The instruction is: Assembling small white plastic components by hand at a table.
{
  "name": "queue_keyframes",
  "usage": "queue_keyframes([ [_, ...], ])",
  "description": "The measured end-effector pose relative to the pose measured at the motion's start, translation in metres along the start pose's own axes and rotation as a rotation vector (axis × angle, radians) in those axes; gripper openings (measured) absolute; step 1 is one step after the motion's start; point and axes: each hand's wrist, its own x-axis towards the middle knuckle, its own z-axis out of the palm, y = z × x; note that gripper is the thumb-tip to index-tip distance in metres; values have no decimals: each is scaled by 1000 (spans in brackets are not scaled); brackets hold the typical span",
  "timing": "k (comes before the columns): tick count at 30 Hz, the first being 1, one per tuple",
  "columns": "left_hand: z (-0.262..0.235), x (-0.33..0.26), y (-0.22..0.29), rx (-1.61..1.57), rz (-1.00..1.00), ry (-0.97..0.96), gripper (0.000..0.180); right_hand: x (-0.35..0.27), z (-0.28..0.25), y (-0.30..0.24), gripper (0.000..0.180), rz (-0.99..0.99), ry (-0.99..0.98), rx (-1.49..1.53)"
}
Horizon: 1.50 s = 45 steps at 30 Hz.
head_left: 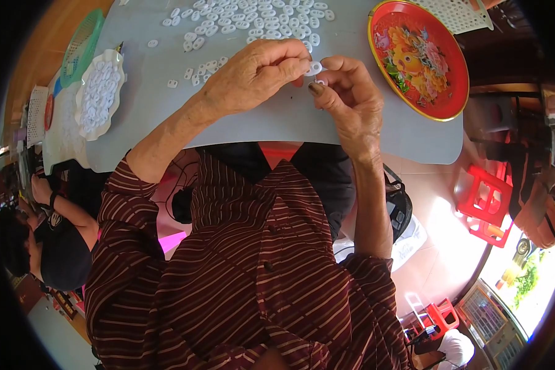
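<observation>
Above the near edge of the grey table, my two hands meet. My left hand (pixel 256 74) pinches a small white oval plastic piece (pixel 314 68) with a hole in it between thumb and fingers. Just beside it, my right hand (pixel 354 102) has thumb and forefinger closed around a second small white part (pixel 320 82), mostly covered by the fingertips. Whether the two parts are joined cannot be made out. Many similar white two-holed ovals (pixel 253 18) lie spread at the far side of the table. A smaller group of white pieces (pixel 206 71) lies beyond my left forearm.
At the left stands a white scalloped tray (pixel 122 80) full of small white pieces, with a green basket (pixel 83 46) behind it. A red round tray with a flower pattern (pixel 407 61) lies at the right. Another person (pixel 65 240) sits at the left; red stools (pixel 487 197) stand at the right.
</observation>
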Motion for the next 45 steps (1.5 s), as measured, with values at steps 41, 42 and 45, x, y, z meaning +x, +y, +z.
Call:
queue_keyframes([
  [41,26,-15,-16,-148,-49,53,23,-5,12,1,25,-98,53,-401],
  [42,25,-15,-15,-127,-70,45,22,-5,11,-1,24,-98,36,-439],
  [45,26,-16,-19,-117,-55,30,22,-6,11,-2,23,-104,17,-480],
])
